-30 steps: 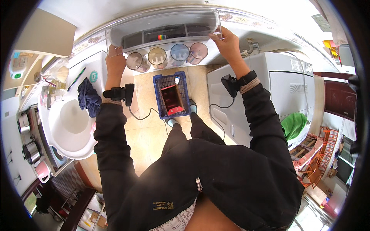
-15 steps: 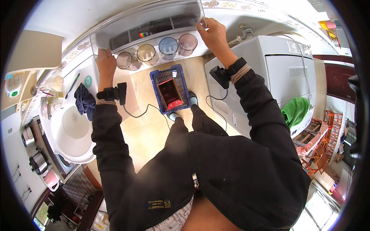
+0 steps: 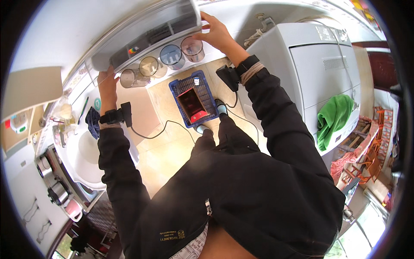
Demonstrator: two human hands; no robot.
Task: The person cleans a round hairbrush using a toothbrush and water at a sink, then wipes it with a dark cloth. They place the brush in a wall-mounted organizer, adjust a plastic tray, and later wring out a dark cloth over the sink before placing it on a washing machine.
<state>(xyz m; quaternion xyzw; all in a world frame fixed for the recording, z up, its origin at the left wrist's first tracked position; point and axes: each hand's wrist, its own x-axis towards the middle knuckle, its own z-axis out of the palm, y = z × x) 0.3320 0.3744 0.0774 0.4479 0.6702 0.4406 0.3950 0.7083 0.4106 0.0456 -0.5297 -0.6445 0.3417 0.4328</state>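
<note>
Along the person's right stands a large pale appliance (image 3: 319, 82); ahead, on the wall, the long clear-covered rack (image 3: 148, 30), a blue crate (image 3: 210, 93) on the floor below, four tinted cups (image 3: 172, 58) in line by the rack's near edge. Right hand (image 3: 217, 35) at the rack's right end, thumb and fingers apart; left hand (image 3: 107, 88) at its left end, grip cannot be told.

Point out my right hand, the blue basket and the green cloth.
Right hand (image 3: 220, 36), head view: back of the hand.
Blue basket (image 3: 210, 93), head view: right rim.
Green cloth (image 3: 334, 115), head view: its middle.
</note>
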